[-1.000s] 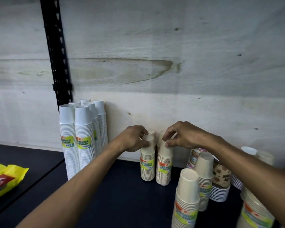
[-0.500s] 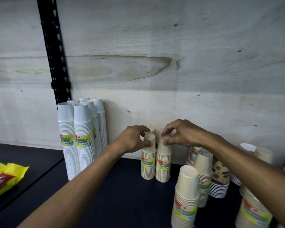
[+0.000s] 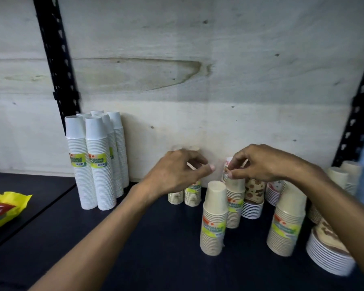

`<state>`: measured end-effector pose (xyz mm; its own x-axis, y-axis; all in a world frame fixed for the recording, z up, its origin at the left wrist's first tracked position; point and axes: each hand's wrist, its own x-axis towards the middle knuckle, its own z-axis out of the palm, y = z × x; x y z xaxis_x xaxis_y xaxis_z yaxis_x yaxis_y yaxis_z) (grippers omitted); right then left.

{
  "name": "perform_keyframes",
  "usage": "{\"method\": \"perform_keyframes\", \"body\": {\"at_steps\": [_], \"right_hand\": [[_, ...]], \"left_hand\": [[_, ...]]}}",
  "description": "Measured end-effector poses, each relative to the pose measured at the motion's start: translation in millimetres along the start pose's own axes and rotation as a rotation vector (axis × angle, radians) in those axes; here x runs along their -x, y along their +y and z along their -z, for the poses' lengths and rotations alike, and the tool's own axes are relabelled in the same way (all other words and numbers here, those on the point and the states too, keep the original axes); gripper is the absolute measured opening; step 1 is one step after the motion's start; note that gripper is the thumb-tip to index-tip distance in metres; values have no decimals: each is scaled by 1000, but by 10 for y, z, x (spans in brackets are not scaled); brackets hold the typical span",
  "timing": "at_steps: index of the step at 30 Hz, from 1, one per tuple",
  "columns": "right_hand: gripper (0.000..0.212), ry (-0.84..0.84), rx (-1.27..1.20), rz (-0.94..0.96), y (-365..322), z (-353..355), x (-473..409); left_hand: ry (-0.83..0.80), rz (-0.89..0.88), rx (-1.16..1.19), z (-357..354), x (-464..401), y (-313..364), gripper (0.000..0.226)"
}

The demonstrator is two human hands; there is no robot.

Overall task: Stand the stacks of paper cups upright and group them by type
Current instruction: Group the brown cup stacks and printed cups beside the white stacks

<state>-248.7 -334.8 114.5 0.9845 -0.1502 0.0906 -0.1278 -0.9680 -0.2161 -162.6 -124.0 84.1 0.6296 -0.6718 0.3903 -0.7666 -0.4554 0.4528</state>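
Note:
Several tall white cup stacks (image 3: 101,164) stand upright at the back left. Two short beige stacks (image 3: 192,196) stand side by side against the wall, with my left hand (image 3: 177,173) hovering in front of them, fingers loosely curled and holding nothing. My right hand (image 3: 261,164) grips the top of another beige stack (image 3: 234,206). A brown patterned stack (image 3: 253,194) stands right beside it. One beige stack (image 3: 214,217) stands in front and a wider one (image 3: 288,223) to the right. A patterned stack (image 3: 328,255) lies tilted at the far right.
All this stands on a dark shelf (image 3: 156,259) backed by a pale wooden wall. Black slotted uprights (image 3: 57,59) rise at the left and right. A yellow packet (image 3: 4,206) lies at the left edge. More beige stacks (image 3: 338,177) stand at the back right.
Both hands have let go of the two short beige stacks and moved right. My right hand now sits on the beige stack beside the brown patterned one.

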Motion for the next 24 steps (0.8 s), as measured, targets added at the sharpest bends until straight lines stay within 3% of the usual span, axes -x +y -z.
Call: {"method": "perform_keyframes", "body": {"at_steps": [6, 13, 24], "right_hand": [[37, 154, -30, -35, 44, -219, 140], [30, 361, -69, -115, 46, -518, 138], [22, 439, -262, -131, -62, -695, 22]], "left_hand": [[-128, 25, 121, -277, 171, 192, 64], [-59, 22, 141, -498, 323, 115, 64], [95, 163, 257, -227, 261, -395, 54]]}}
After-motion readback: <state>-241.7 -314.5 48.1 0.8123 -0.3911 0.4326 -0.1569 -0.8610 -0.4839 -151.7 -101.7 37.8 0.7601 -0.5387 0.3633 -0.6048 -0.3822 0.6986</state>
